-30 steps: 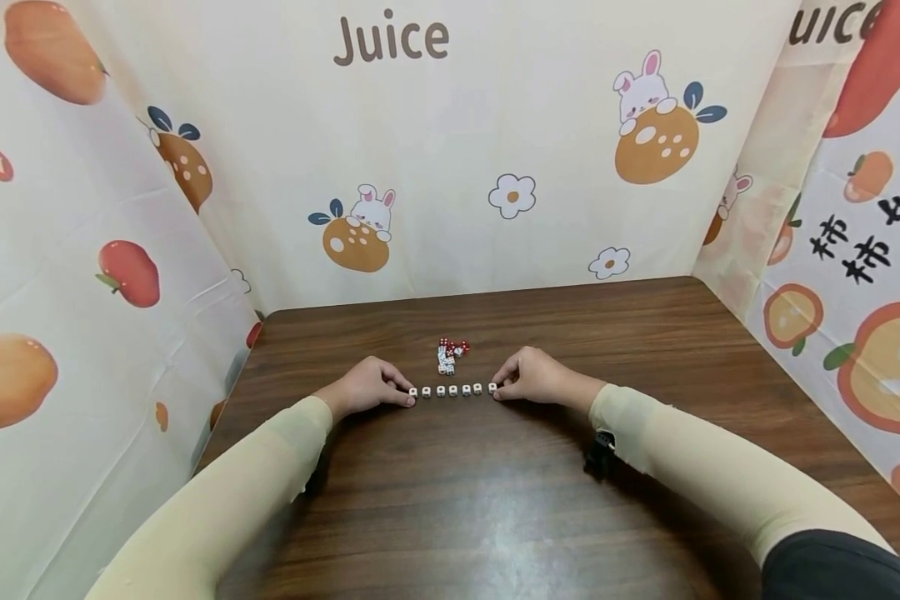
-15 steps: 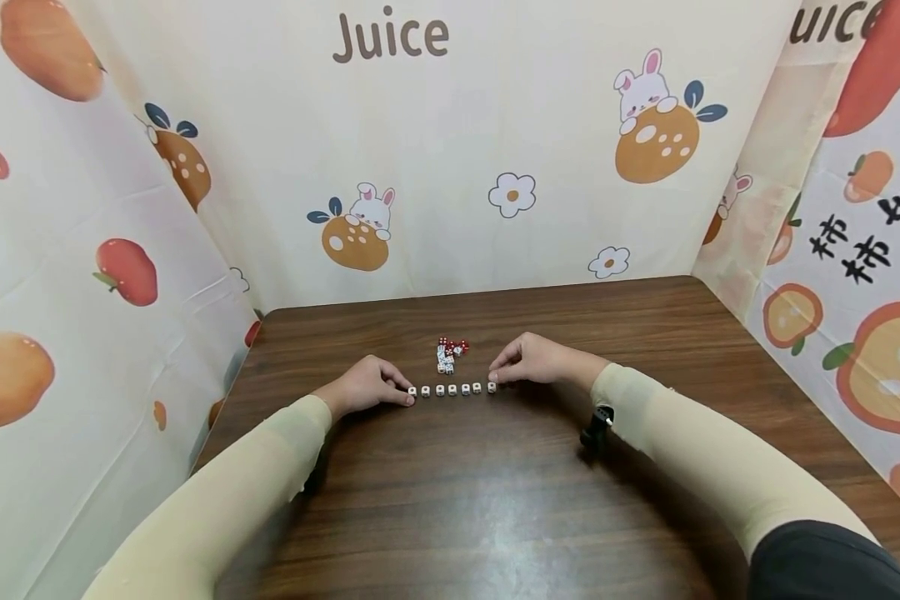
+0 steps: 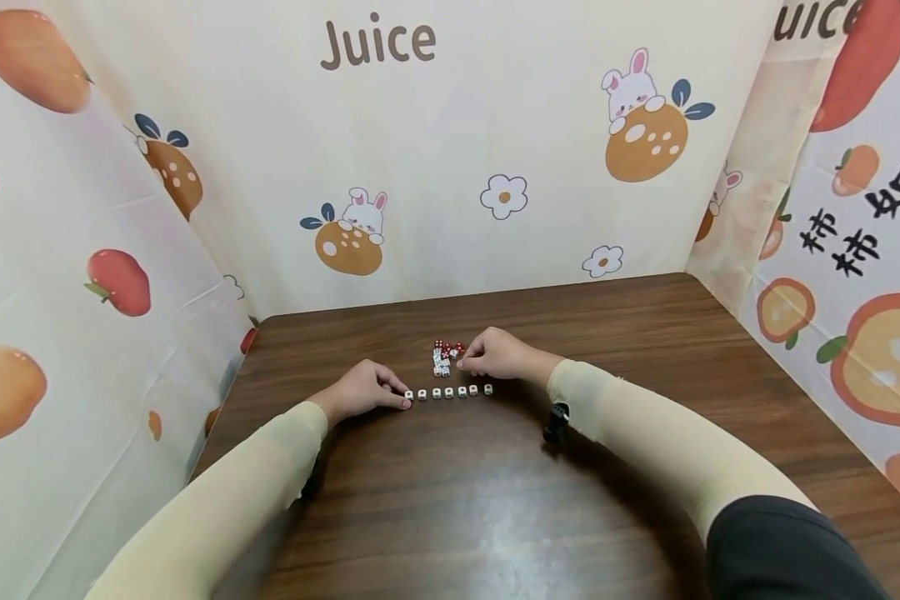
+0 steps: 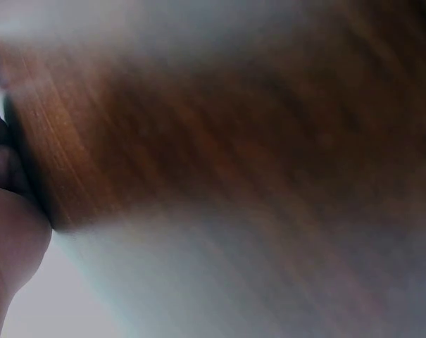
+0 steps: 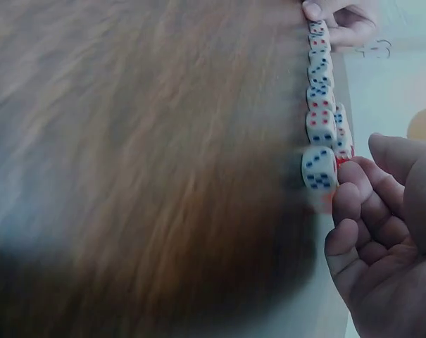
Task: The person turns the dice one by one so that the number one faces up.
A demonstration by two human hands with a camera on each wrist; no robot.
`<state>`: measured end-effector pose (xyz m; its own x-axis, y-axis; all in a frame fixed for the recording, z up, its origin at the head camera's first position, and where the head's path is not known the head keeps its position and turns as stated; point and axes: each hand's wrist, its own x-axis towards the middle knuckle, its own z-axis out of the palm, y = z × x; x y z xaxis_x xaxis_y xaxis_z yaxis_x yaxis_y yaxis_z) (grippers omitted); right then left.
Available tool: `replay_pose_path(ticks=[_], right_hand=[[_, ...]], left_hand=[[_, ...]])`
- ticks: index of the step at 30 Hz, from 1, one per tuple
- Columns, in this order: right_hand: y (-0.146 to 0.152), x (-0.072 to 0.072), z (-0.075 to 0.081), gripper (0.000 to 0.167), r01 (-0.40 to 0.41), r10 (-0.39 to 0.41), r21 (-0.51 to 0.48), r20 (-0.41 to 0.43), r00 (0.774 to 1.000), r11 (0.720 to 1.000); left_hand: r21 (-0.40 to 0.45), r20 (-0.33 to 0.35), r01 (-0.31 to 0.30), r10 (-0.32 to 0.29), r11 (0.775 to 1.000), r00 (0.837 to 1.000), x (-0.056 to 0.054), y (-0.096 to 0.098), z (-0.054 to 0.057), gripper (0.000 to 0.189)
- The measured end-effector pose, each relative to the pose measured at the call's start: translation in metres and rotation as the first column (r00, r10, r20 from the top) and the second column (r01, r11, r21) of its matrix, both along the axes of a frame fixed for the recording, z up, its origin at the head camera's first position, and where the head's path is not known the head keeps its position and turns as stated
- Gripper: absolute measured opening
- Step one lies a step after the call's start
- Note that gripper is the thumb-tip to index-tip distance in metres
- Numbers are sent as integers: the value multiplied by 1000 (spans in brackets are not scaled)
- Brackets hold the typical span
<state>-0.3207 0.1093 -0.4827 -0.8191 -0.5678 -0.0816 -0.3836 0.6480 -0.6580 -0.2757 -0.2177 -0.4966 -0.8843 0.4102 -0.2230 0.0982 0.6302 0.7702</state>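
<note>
Several white dice form a spaced row across the table. At the row's left end my left hand pinches the end die between thumb and index finger. My right hand hovers behind the row's right end, its fingertips beside a small cluster of white dice and red dice. In the right wrist view the right thumb stands apart from the loosely bent fingers, with nothing between them, and the nearest row die shows blue pips. The left wrist view catches only part of the left hand.
The dark wooden table extends around the dice. A fruit-and-rabbit printed cloth stands along its back and both sides. A black device sits under the right wrist.
My right hand has let go of the row's right-end die and moved back and left to the dice cluster. The left hand has stayed at the left-end die. The head view has shifted slightly.
</note>
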Motion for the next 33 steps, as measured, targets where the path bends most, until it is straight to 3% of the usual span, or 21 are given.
replay_pose_path(ticks=[11, 24, 33], right_hand=[[-23, -4, -4, 34, 40, -40, 44, -19, 999, 998], [-29, -3, -5, 16, 41, -35, 95, -62, 997, 995], [-30, -4, -5, 21, 35, -28, 97, -70, 997, 995]], left_hand=[[2, 4, 14, -14, 1000, 1000, 0, 0, -1, 21], [4, 3, 8, -8, 1000, 1000, -2, -1, -3, 21], [3, 4, 11, -11, 1000, 1000, -3, -2, -3, 20]])
